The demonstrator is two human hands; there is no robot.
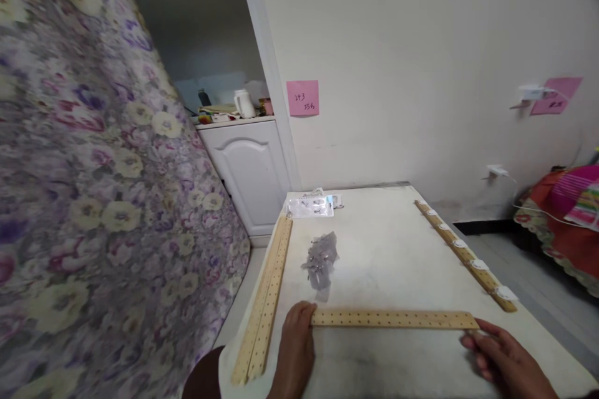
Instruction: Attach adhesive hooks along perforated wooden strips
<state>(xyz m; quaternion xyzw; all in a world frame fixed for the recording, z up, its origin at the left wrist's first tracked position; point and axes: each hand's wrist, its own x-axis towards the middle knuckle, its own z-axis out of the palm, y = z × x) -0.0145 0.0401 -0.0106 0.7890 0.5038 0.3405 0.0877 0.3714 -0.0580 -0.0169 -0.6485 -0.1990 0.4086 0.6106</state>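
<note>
A pale wooden strip with rows of small holes [393, 318] lies crosswise near the front of the table. My left hand [296, 349] is closed on its left end. At the strip's right end, my right hand [503, 355] has thumb and index finger closed at the corner, the other fingers curled under. Beyond the strip is a crumpled grey plastic bag [322, 262] with small metal pieces on it. Two similar wooden strips [266, 305] lie side by side along the left edge. Another wooden strip [463, 254], bearing several white round pieces, lies along the right edge.
Clear plastic packets [311, 206] lie at the far left corner of the white table [374, 255]. A floral curtain [116, 199] hangs on the left, beside a white cabinet [253, 174]. A wall stands behind the table, and colourful fabric [556, 224] is at the right.
</note>
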